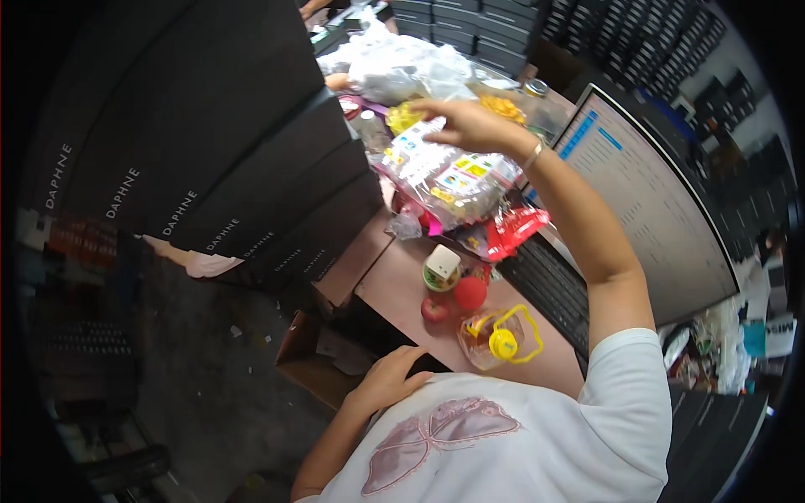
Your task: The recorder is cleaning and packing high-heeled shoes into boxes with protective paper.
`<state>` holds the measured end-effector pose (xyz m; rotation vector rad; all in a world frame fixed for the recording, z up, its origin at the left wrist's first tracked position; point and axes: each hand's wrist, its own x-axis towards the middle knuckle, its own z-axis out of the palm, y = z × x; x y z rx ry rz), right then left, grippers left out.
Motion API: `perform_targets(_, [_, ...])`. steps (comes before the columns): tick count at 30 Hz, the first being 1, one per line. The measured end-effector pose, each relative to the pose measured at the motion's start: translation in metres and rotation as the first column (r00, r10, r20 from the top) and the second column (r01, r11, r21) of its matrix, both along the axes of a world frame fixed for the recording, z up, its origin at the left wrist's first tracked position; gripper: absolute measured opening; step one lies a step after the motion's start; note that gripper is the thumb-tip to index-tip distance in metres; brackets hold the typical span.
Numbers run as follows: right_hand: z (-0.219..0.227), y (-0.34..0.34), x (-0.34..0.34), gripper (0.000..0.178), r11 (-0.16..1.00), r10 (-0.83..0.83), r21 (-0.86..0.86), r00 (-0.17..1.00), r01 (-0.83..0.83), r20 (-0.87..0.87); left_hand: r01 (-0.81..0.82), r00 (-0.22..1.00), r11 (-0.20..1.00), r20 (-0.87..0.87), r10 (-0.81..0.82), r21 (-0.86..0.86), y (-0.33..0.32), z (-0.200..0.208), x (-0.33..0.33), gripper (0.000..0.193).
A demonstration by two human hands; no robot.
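My right hand is stretched over a heap of clear plastic packages with colourful labels. Its fingers are apart, and nothing shows between them. A yellow crinkled packet and a clear bottle with a white cap lie by its fingertips. My left hand rests at the near desk edge, fingers stretched out. Closest to it on the desk are a red apple, a red round thing and a clear jug with yellow cap and handle. A shiny red packet lies below the heap.
A monitor and black keyboard stand on the right. A white block sits on a tub. Stacked black boxes wall off the left, with another person's forearm beside them. An open cardboard box stands below the desk.
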<state>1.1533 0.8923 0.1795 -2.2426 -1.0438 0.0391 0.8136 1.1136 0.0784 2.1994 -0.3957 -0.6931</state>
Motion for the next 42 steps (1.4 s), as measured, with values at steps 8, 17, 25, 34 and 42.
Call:
perform_targets(8, [-0.026, -0.135, -0.332, 0.036, 0.627, -0.427, 0.330, 0.666, 0.705, -0.611, 0.255, 0.963, 0.964, -0.067, -0.260, -0.075, 0.033, -0.032, -0.054, 0.050])
perform_targets(17, [-0.161, 0.024, -0.678, 0.033, 0.328, -0.559, 0.036, 0.225, 0.944, -0.798, 0.909, 0.392, 0.393, 0.035, -0.919, 0.138, -0.024, -0.061, -0.102, 0.050])
perform_targets(25, [-0.162, 0.072, -0.833, 0.030, 0.124, -0.795, 0.108, 0.164, 0.986, -0.584, 1.000, -0.008, -0.005, -0.137, -0.991, -0.027, -0.113, -0.044, -0.280, 0.052])
perform_targets(34, [-0.145, 0.048, -1.091, 0.042, -0.304, -0.760, -0.292, -0.416, 0.907, -0.499, 0.819, -0.572, -0.568, 0.033, -0.820, 0.075, -0.232, -0.046, -0.521, 0.057])
perform_targets(42, [-0.135, 0.015, -1.251, 0.042, -0.658, -0.574, -0.128, -0.605, 0.742, -0.552, 0.741, -0.671, -0.667, 0.095, -0.735, 0.076, -0.321, -0.038, -0.692, 0.053])
